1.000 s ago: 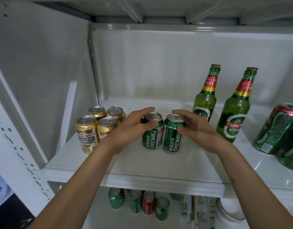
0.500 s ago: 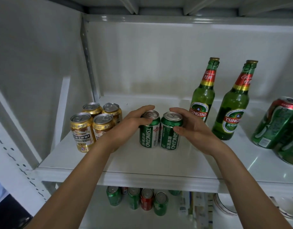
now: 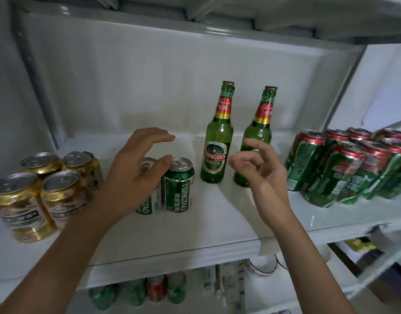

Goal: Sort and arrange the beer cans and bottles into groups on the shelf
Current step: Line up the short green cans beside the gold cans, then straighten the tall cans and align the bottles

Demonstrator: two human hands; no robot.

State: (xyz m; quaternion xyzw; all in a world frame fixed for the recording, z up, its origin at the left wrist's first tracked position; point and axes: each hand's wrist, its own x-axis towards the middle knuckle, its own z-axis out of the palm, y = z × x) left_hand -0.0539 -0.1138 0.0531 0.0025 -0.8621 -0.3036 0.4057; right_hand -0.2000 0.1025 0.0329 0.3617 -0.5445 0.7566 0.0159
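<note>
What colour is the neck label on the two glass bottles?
Red with a gold band below, on both green bottles; seen best in the head view.

Lower level, right of centre: white bowl (image 3: 262,267) with thin dark rim line, only partly visible
Just left of it: row of thin upright packs (image 3: 219,279), pale, print too blurred to read
Far right, lower: yellow item (image 3: 360,244), blurred, can't tell what it is
Rear: plain white back panel (image 3: 138,75), slightly stained near the bottom
Grey metal upright (image 3: 40,91) at left rear corner, another grey upright (image 3: 346,87) at right, both leaning with lens distortion
Overhead: grey ribs (image 3: 201,7) running front to back
</note>
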